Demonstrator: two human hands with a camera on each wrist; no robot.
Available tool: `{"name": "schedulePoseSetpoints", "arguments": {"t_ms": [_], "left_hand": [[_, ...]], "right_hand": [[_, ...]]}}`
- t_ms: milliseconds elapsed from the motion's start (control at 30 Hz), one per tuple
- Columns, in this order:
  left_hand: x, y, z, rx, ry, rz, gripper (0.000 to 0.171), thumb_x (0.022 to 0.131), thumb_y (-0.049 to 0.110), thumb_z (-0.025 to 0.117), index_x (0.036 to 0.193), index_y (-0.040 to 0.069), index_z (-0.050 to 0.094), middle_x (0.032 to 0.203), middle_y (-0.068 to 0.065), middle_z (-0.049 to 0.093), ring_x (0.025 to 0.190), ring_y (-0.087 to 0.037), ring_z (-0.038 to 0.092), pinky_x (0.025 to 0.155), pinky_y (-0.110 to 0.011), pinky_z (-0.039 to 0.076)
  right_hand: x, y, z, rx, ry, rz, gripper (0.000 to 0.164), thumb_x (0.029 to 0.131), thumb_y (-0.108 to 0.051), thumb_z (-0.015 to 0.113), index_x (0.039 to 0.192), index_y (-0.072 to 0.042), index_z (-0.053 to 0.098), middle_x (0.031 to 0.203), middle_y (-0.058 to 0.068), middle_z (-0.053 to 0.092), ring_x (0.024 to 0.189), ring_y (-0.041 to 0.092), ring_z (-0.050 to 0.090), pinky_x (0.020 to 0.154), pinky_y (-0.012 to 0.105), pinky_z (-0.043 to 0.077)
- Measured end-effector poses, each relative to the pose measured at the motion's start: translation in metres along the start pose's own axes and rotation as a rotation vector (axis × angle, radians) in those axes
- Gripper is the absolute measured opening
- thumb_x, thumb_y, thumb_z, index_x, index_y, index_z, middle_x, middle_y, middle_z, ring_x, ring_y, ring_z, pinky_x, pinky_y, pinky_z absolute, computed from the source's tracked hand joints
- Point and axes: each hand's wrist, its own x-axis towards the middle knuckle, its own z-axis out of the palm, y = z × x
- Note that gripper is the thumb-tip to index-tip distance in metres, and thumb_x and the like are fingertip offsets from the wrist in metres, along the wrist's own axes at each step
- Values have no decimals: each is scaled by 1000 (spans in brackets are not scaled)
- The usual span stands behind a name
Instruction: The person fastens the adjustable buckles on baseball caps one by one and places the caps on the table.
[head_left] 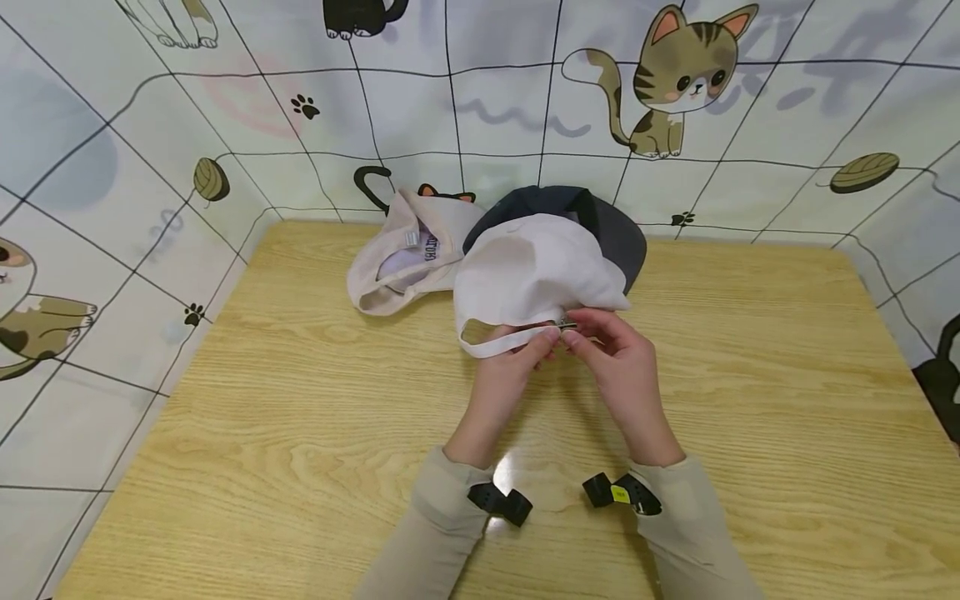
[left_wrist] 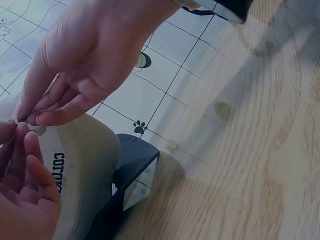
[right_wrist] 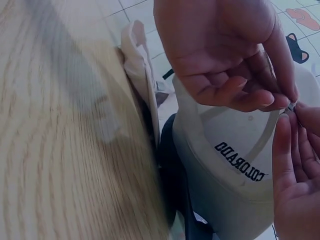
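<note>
The left hand [head_left: 512, 360] pinches the white back strap [head_left: 491, 346] of a white cap [head_left: 498, 271] between thumb and fingers. Right beside it, the right hand [head_left: 628, 367] pinches the same fastening at a small metal buckle [head_left: 567, 324], so the fingertips of the two hands nearly meet.

The work on this closure seems to be partway: the strap reaches the buckle and spans the rear opening, but whether its end is through and secured (the fingers cover most of it) cannot be told. Settling that join and letting go of the cap look to be what is left.

The cap is just above the near side of a dark cap [head_left: 628, 237], overlapping it in view; a pale pink cap [head_left: 365, 271] lies to the left, its inside showing. Neither is in a hand. The wood-grained worktop [head_left: 315, 433] spreads around them.
</note>
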Motion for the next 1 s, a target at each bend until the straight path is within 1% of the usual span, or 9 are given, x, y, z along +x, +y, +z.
{"name": "schedulePoseSetpoints", "arguments": {"t_ms": [100,133,233,267,400,567,733,867,1000], "left_hand": [[0,-1,-1,-20,-30,-8,24,83,25,65,88,2,64,75,-18,61,63,-22,54,57,-31,43],[0,-1,-1,-25,-42,-9,25,83,26,64,87,2,64,76,-19,61,64,-24,54,57,-31,43],[2,-2,-3,-39,-78,-21,26,85,26,62,86,0,64,74,-12,63,67,-30,56,58,-33,43],[2,-2,-3,-44,-88,-24,26,85,26,62,86,0,64,73,-11,63,66,-27,56,58,-33,43],[4,-2,-4,-62,-113,-51,23,88,22,59,84,0,63,70,-4,62,65,-22,56,57,-33,42],[1,5,-2,-76,-106,-80,22,90,19,55,82,0,62,67,-4,60,60,-17,54,55,-27,42],[-3,14,1,-80,-101,-60,22,89,14,55,82,-6,62,68,-7,61,57,-17,52,53,-24,40],[0,5,0,-88,-103,-66,22,88,17,57,81,-4,62,68,-8,60,57,-19,52,54,-26,42],[1,-3,0,-90,-101,-87,24,87,22,59,80,-1,62,66,-6,60,57,-16,52,56,-26,44]], "right_hand": [[-2,-8,0,-22,-33,0,27,80,-21,67,104,-10,63,101,5,60,87,18,58,73,24,49],[-3,-12,0,-34,-42,-8,25,81,-19,66,104,-8,63,102,5,59,87,17,57,73,23,49],[-5,-23,2,-72,-60,-42,22,83,-13,64,102,-3,63,101,6,58,88,15,55,73,21,48],[-6,-27,2,-81,-66,-55,21,83,-10,63,102,-1,62,100,7,58,88,14,54,74,20,47],[-6,-27,3,-95,-88,-95,18,83,-7,63,99,0,63,98,7,57,88,13,53,76,21,47],[-6,-24,3,-131,-97,-117,18,82,-7,64,98,0,63,97,7,56,86,11,54,75,22,47],[-2,-8,2,-163,-65,-55,20,80,-17,67,97,-7,63,92,4,58,83,12,55,74,24,48],[0,0,2,-207,-52,-14,23,78,-27,69,94,-13,62,86,1,58,80,13,55,72,27,48],[0,3,3,-232,-38,-8,23,77,-28,70,92,-13,62,85,1,57,80,13,55,71,28,48]]}}
